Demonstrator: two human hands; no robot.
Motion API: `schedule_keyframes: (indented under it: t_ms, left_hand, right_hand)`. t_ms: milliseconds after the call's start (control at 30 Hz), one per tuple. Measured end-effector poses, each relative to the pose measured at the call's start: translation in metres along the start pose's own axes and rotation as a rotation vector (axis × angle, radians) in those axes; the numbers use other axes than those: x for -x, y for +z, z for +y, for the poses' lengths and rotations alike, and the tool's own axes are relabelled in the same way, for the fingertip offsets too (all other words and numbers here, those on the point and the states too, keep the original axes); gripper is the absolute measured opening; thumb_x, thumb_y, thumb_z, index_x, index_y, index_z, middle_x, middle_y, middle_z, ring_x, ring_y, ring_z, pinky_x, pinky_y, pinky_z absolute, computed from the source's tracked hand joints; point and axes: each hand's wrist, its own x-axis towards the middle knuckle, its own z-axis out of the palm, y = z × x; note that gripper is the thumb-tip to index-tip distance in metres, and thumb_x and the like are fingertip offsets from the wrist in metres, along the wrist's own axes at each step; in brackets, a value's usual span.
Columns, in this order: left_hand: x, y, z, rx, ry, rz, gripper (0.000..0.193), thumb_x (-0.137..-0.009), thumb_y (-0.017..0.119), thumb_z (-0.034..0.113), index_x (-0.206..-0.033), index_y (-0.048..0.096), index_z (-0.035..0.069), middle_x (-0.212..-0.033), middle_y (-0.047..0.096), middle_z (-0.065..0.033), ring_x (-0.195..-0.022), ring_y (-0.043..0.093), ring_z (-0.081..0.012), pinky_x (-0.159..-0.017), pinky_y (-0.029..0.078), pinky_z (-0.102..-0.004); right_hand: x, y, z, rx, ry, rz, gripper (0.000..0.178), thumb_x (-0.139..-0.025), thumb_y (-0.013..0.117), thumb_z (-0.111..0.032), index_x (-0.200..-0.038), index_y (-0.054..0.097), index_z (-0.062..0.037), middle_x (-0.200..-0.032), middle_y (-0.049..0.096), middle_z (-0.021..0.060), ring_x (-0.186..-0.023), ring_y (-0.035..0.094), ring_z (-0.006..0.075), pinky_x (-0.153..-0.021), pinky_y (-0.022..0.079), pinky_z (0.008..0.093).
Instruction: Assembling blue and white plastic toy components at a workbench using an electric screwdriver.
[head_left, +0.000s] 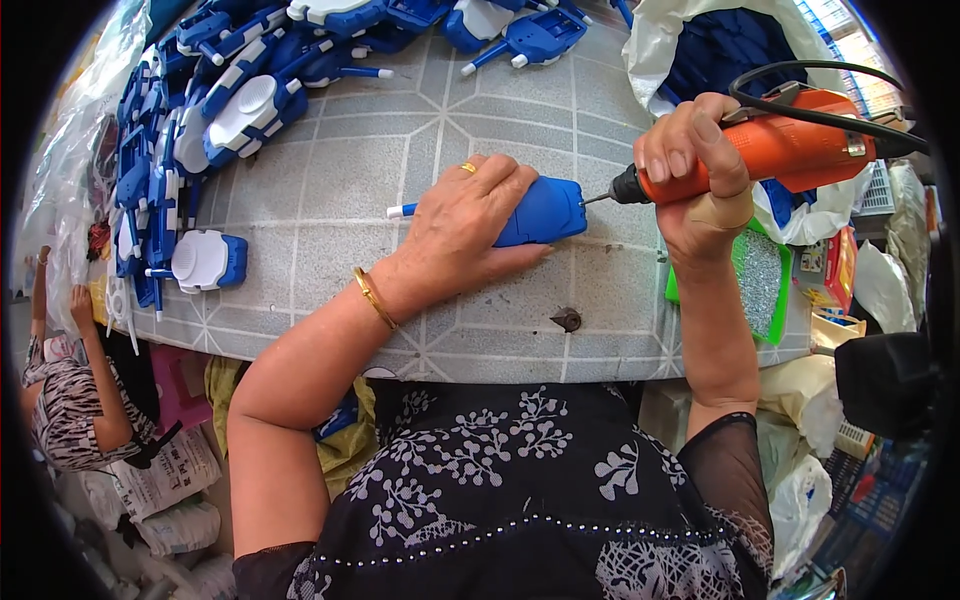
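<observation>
1. One blue casing (550,215) lies on one table (620,275), one o'clock from view centre.
2. One left hand (470,210) clasps it from above.
3. One right hand (700,165) wraps tightly around one orange power screwdriver (795,150), two o'clock.
4. One green tray (786,275), three o'clock.

Sits on the person's head, as the left of two side-by-side fisheye cameras. Looks steeply down and forward, past the black fabric top with white floral print (480,490), onto the grey, white-lined tabletop (340,190). Hangs near the work, framing the bare, gold-ringed left hand (470,210) and the bare right hand (705,180) above centre. Bends straight edges toward the rim.
</observation>
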Motion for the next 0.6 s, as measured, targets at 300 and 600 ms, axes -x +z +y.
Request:
schedule_keyframes:
  t_ms: [300,600]
  left_hand:
    - [-0.0027,-0.0014,0.0011,0.004,0.037,-0.014,0.066,-0.073,0.088,0.029,-0.125,0.061,-0.001,-0.114,0.061,-0.0146,-0.102,0.061,-0.0347,-0.091,0.051,-0.0442]
    - [-0.0033,-0.0017,0.0006,-0.005,0.049,-0.019,0.068,-0.074,0.088,0.03,-0.127,0.06,-0.001,-0.115,0.061,-0.0144,-0.104,0.061,-0.0342,-0.093,0.051,-0.0438]
  right_hand:
    - [0.0039,0.0001,0.0037,0.001,-0.027,0.018,0.02,-0.093,0.069,-0.014,-0.083,0.052,-0.0094,-0.065,0.05,0.0013,-0.057,0.049,0.013,-0.061,0.046,0.0312]
    - [0.0085,-0.0039,0.0031,-0.006,-0.049,0.058,0.022,-0.095,0.067,-0.015,-0.081,0.05,-0.0108,-0.064,0.05,0.0007,-0.057,0.048,0.0128,-0.061,0.046,0.0312]
